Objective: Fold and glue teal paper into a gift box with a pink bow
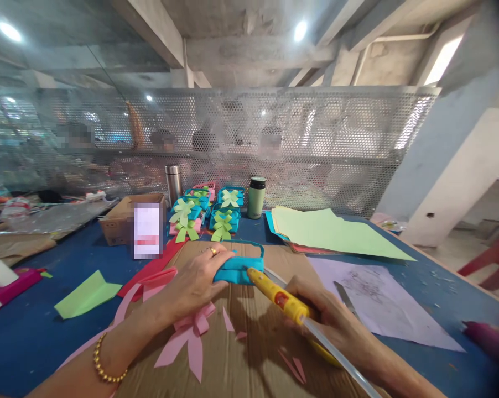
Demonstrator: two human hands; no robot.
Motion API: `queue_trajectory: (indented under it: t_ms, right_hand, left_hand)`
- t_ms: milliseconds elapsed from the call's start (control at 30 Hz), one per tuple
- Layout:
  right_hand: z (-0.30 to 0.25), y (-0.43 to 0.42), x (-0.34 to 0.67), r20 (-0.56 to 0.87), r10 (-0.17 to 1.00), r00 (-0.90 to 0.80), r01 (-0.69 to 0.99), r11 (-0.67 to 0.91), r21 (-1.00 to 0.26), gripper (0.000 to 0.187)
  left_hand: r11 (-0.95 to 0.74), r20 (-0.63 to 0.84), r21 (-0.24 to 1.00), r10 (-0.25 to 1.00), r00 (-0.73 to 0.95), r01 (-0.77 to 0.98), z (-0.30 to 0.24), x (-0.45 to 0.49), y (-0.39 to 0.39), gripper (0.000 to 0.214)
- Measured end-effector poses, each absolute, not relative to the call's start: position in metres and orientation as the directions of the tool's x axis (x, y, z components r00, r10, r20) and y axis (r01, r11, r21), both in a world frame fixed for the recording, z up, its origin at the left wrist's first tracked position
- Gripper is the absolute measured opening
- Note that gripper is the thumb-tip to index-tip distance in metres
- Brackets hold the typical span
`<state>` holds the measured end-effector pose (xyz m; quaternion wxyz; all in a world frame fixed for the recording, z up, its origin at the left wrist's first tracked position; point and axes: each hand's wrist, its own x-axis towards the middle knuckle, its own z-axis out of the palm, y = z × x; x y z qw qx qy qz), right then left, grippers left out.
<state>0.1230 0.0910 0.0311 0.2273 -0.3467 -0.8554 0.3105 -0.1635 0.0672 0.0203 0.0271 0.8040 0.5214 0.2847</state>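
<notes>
My left hand (199, 273) is closed on a small blue paper basket (240, 271) with a thin handle, just above the cardboard. In my right hand (326, 307) is a yellow hot glue gun (276, 296), a long clear glue stick (341, 356) running out of its back end. The gun's nozzle meets the front of the basket; whether glue shows there I cannot tell. A narrow metal piece, partly hidden, shows behind the gun. Below my left hand lies a pink paper bow (191, 337), near pink scraps (228, 319) on the cardboard sheet (241, 365).
Finished-looking baskets with green bows (222, 224) stand at the back, between a steel flask (173, 185) and a green tumbler (256, 198). Green paper sheets (332, 229), a purple sheet (399, 315) and a blade (344, 298) lie right. A carton (114, 221) and phone (147, 231) stand left.
</notes>
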Motion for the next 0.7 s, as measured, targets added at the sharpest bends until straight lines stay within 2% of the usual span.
queue_trajectory:
  t_ms: [67,200,300,533,633,700]
  right_hand:
    - [0.036,0.088,0.122,0.155,0.728,-0.668,0.439,0.553,-0.708,0.009]
    - [0.047,0.084,0.125,0.213,0.702,-0.68,0.401,0.599,-0.693,0.018]
    - [0.055,0.083,0.14,0.253,0.714,-0.653,0.419,0.618,-0.665,0.02]
    - [0.066,0.098,0.219,0.225,0.836,-0.501,0.654,0.535,-0.535,0.025]
    - [0.061,0.108,0.258,0.231,0.872,-0.432,0.775,0.49,-0.399,0.034]
    - [0.05,0.116,0.282,0.266,0.875,-0.405,0.8,0.48,-0.361,0.038]
  left_hand:
    - [-0.445,0.448,0.334,0.851,0.276,0.831,0.02,-0.164,0.067,0.045]
    - [-0.415,0.427,0.357,0.869,0.249,0.837,0.019,-0.167,0.07,0.042]
    - [-0.441,0.466,0.345,0.847,0.256,0.829,0.017,-0.171,0.073,0.043]
    - [-0.483,0.55,0.269,0.787,0.279,0.833,0.003,-0.175,0.076,0.043]
    - [-0.492,0.571,0.247,0.77,0.285,0.835,0.004,-0.176,0.075,0.043]
    - [-0.49,0.567,0.253,0.774,0.283,0.834,0.011,-0.175,0.073,0.043]
